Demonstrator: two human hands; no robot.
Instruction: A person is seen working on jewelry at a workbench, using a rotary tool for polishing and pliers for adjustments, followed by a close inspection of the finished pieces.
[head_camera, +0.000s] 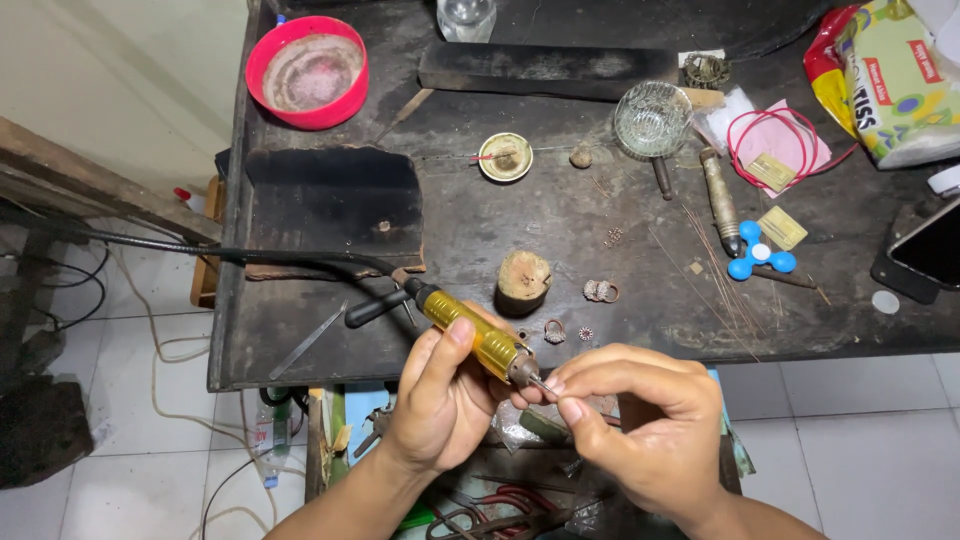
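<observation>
Left hand (440, 400) wrapped around gold rotary handpiece (478, 338) just off the workbench (560, 225) front edge, right hand (650, 425) fingertips pinched on something too small to tell at its tip, wooden stub (523, 280) and rings (600, 291) near the edge, open floor right.

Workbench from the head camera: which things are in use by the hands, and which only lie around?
In use:
left hand
gold rotary handpiece
right hand, pinching a small piece at the tip

Lying about:
red bowl
blue spinner
glass dish
rings
wooden stump
</observation>
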